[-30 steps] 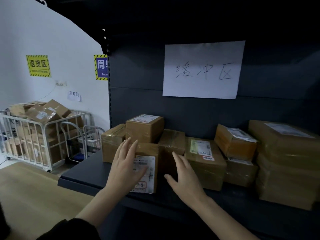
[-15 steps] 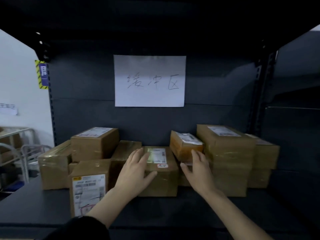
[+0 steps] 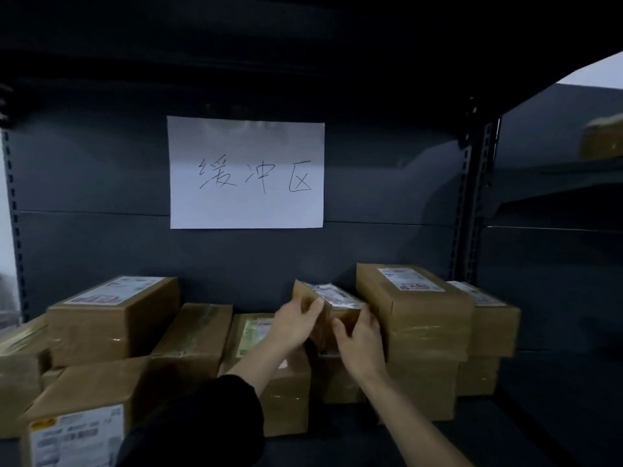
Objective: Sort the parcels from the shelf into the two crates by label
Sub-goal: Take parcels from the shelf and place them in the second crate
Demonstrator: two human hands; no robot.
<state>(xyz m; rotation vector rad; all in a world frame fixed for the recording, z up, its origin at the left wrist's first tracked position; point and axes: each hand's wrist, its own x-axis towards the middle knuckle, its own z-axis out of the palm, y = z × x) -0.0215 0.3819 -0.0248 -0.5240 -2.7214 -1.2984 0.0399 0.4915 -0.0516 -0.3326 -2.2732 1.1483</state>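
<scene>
Several brown cardboard parcels with white labels stand on a dark shelf [image 3: 526,429]. A small tilted parcel [image 3: 332,299] rests on another box in the middle, leaning beside a taller stack [image 3: 414,315]. My left hand [image 3: 292,323] grips its left side and my right hand [image 3: 360,338] grips its front right corner. A flat parcel with a green-tinted label [image 3: 256,332] lies just under my left wrist. No crates are in view.
A white paper sign [image 3: 246,171] with handwritten characters hangs on the shelf's back panel. More parcels fill the left: a long box [image 3: 111,318] on top and a labelled one [image 3: 77,429] at the front. A shelf upright [image 3: 468,210] stands to the right.
My view has swung right, away from the wire cage of boxes. Both hands left the front-left parcel, passed over the flat parcel, and now close on the small tilted one.
</scene>
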